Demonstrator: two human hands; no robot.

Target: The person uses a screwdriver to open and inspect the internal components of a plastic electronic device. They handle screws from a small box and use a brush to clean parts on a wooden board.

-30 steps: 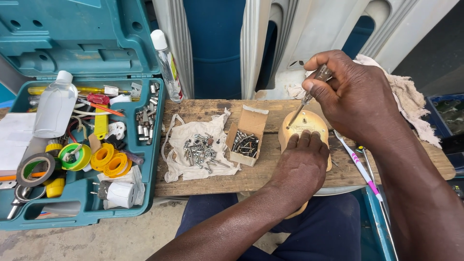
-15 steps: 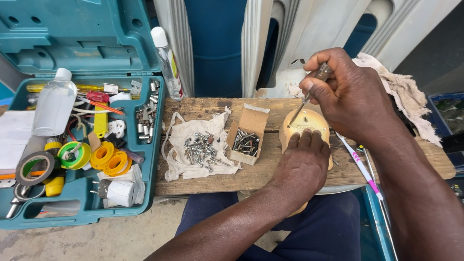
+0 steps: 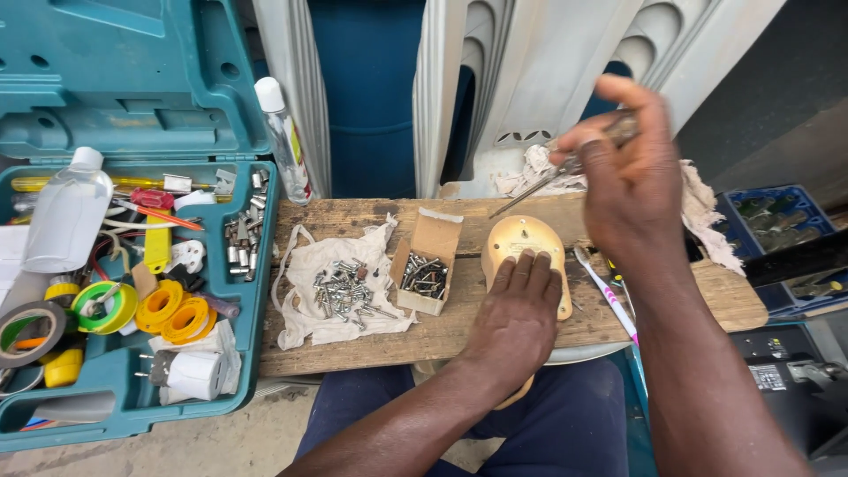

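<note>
A rounded tan plastic housing (image 3: 523, 247) lies flat on a weathered wooden plank (image 3: 442, 331) at centre frame, pinned under the flattened fingers of the left hand (image 3: 517, 309), which rests on its near edge. The right hand (image 3: 623, 177), raised just above and right of it, is closed around a slim metal-shafted screwdriver (image 3: 539, 187) whose tip points down-left, clear of the shell. The shell looks light, stiff and smooth, likely to slide or crack if forced; its rim and flat sides seem the safest places to grip. Just left of it stands a small open brown cardboard box of dark screws (image 3: 426, 272), and beyond that a crumpled off-white cloth heaped with silver screws (image 3: 340, 290). An open teal plastic tool case (image 3: 256, 291) fills the left of the frame, holding yellow and green tape rolls (image 3: 172, 309) and a clear bottle with a white cap (image 3: 64, 216). A second slim clear bottle with a red and yellow label (image 3: 284, 141) stands upright at the case's upper right corner.
</note>
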